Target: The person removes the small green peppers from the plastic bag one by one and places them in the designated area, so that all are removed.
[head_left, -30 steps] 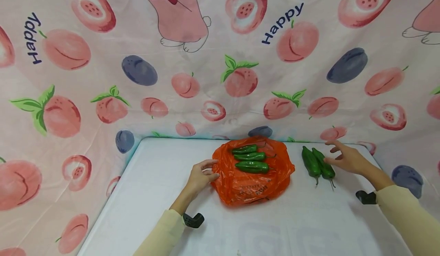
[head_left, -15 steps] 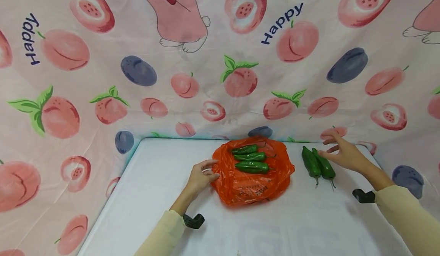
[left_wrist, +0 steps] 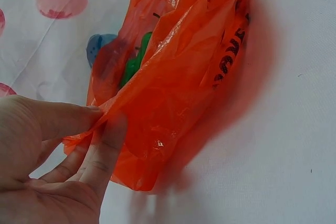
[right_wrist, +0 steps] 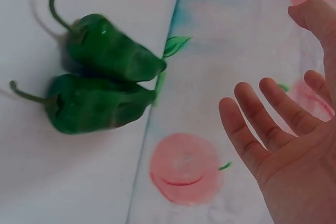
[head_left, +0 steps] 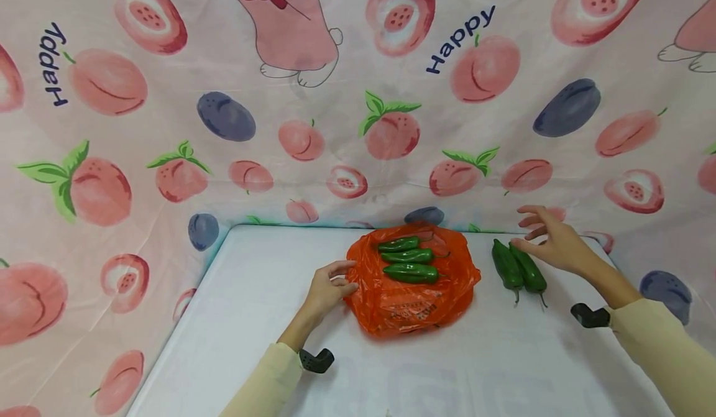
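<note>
Orange bag [head_left: 411,314]: left edge pinched by the left hand [head_left: 326,289], clear only in left wrist view; three peppers [head_left: 407,255] lie on it. The right hand [head_left: 556,243] has fingers spread, free; right wrist view alone shows its gap from the pepper pair [head_left: 516,271] at right.

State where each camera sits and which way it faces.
Head: on the head, facing forward and down at the bag; left hand, right hand and sleeves show.
Left wrist: on that wrist, facing the bag; left hand pinches it.
Right wrist: on that wrist, facing two peppers; right hand shows.
Head and right wrist share those peppers.
</note>
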Action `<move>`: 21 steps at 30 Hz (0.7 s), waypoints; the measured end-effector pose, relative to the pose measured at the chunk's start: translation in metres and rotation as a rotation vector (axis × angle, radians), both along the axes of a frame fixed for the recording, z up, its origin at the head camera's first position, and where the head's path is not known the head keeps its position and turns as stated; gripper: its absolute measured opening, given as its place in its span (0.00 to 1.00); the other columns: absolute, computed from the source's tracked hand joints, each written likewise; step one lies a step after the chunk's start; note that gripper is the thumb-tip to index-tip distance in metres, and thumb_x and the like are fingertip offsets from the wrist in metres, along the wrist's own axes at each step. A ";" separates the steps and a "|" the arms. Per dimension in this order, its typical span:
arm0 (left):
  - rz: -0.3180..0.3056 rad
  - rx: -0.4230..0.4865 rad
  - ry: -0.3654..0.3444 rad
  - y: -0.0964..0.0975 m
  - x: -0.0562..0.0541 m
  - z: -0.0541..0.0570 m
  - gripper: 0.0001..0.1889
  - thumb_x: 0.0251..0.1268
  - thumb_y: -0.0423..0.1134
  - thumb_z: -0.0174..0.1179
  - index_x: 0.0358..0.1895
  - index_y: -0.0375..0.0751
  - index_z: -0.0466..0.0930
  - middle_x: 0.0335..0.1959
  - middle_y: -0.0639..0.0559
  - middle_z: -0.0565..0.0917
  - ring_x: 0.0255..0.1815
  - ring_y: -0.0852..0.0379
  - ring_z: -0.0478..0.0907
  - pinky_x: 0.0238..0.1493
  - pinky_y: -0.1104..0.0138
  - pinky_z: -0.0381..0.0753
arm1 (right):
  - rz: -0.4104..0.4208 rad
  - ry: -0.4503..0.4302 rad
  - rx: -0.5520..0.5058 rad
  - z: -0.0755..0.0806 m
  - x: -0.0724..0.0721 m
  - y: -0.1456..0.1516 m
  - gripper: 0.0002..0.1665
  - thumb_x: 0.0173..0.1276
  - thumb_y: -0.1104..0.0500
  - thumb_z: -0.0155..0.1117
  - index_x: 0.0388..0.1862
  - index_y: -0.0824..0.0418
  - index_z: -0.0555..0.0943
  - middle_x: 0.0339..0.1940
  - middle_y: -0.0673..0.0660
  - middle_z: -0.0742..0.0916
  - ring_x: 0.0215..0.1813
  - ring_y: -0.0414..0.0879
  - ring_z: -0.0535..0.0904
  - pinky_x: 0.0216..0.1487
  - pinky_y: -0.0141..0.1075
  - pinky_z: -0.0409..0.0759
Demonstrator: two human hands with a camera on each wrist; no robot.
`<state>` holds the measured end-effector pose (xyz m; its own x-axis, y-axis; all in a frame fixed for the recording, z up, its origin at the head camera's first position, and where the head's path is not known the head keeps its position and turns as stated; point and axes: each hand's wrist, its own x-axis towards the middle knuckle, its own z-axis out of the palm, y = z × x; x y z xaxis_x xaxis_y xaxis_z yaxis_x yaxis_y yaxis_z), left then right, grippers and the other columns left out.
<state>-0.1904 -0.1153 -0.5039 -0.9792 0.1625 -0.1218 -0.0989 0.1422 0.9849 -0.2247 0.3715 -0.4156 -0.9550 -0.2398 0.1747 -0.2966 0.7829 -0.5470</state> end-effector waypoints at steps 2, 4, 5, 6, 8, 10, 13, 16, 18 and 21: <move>0.002 -0.008 -0.002 0.000 0.000 0.000 0.24 0.65 0.25 0.67 0.65 0.40 0.80 0.60 0.40 0.79 0.35 0.54 0.83 0.41 0.68 0.85 | 0.017 0.015 -0.001 0.004 -0.001 -0.003 0.44 0.67 0.52 0.75 0.74 0.62 0.64 0.56 0.69 0.83 0.50 0.62 0.83 0.41 0.33 0.83; 0.006 -0.015 -0.007 0.001 0.000 -0.001 0.24 0.65 0.25 0.67 0.65 0.41 0.80 0.61 0.40 0.78 0.34 0.54 0.82 0.41 0.68 0.85 | 0.037 0.026 -0.004 0.008 -0.003 -0.007 0.43 0.66 0.53 0.76 0.74 0.62 0.65 0.55 0.69 0.83 0.49 0.61 0.83 0.40 0.29 0.81; 0.009 -0.018 -0.011 0.001 -0.001 -0.001 0.24 0.66 0.26 0.67 0.65 0.42 0.80 0.61 0.41 0.78 0.34 0.54 0.82 0.41 0.68 0.85 | 0.047 0.034 -0.003 0.011 -0.004 -0.009 0.43 0.66 0.53 0.76 0.74 0.63 0.65 0.55 0.68 0.83 0.48 0.61 0.83 0.39 0.29 0.81; 0.011 -0.020 -0.013 0.001 -0.001 0.000 0.24 0.66 0.26 0.67 0.65 0.43 0.80 0.61 0.41 0.78 0.34 0.54 0.82 0.41 0.68 0.85 | 0.059 0.041 -0.005 0.013 -0.004 -0.011 0.43 0.66 0.54 0.76 0.73 0.63 0.65 0.54 0.68 0.84 0.48 0.61 0.84 0.39 0.30 0.82; 0.011 -0.022 -0.009 0.001 0.000 0.000 0.24 0.66 0.26 0.67 0.65 0.42 0.80 0.61 0.41 0.78 0.34 0.54 0.82 0.42 0.68 0.85 | 0.079 0.053 -0.009 0.018 -0.004 -0.015 0.42 0.66 0.55 0.76 0.73 0.62 0.66 0.53 0.66 0.84 0.47 0.59 0.84 0.40 0.32 0.84; 0.010 -0.023 -0.002 0.001 0.000 0.000 0.24 0.66 0.27 0.67 0.66 0.42 0.79 0.61 0.41 0.78 0.35 0.54 0.82 0.42 0.68 0.85 | 0.099 0.059 -0.016 0.023 -0.004 -0.020 0.41 0.66 0.56 0.76 0.72 0.62 0.66 0.53 0.65 0.84 0.47 0.58 0.85 0.41 0.34 0.85; 0.006 -0.018 -0.001 0.002 0.000 0.001 0.24 0.66 0.26 0.67 0.66 0.41 0.79 0.62 0.41 0.78 0.35 0.54 0.82 0.42 0.69 0.85 | 0.128 0.061 -0.028 0.028 -0.004 -0.028 0.39 0.66 0.58 0.75 0.72 0.61 0.67 0.52 0.63 0.84 0.47 0.58 0.85 0.42 0.36 0.86; 0.003 -0.012 -0.004 0.003 0.001 0.001 0.24 0.66 0.26 0.67 0.65 0.41 0.80 0.62 0.41 0.78 0.35 0.55 0.82 0.42 0.69 0.85 | 0.157 0.069 -0.032 0.031 -0.005 -0.035 0.38 0.66 0.58 0.75 0.71 0.60 0.68 0.52 0.62 0.85 0.46 0.56 0.86 0.42 0.37 0.86; 0.002 -0.008 -0.005 0.003 0.000 0.002 0.24 0.66 0.26 0.67 0.65 0.41 0.80 0.62 0.41 0.78 0.35 0.55 0.82 0.42 0.69 0.85 | 0.173 0.086 -0.025 0.032 -0.005 -0.040 0.38 0.66 0.58 0.76 0.70 0.59 0.69 0.51 0.61 0.85 0.45 0.55 0.86 0.41 0.36 0.86; 0.002 -0.009 0.001 0.003 0.001 0.003 0.25 0.66 0.25 0.67 0.65 0.41 0.80 0.61 0.41 0.78 0.34 0.54 0.82 0.41 0.69 0.85 | 0.197 0.104 -0.022 0.034 -0.007 -0.047 0.37 0.66 0.57 0.76 0.69 0.58 0.70 0.50 0.59 0.86 0.44 0.53 0.87 0.40 0.34 0.86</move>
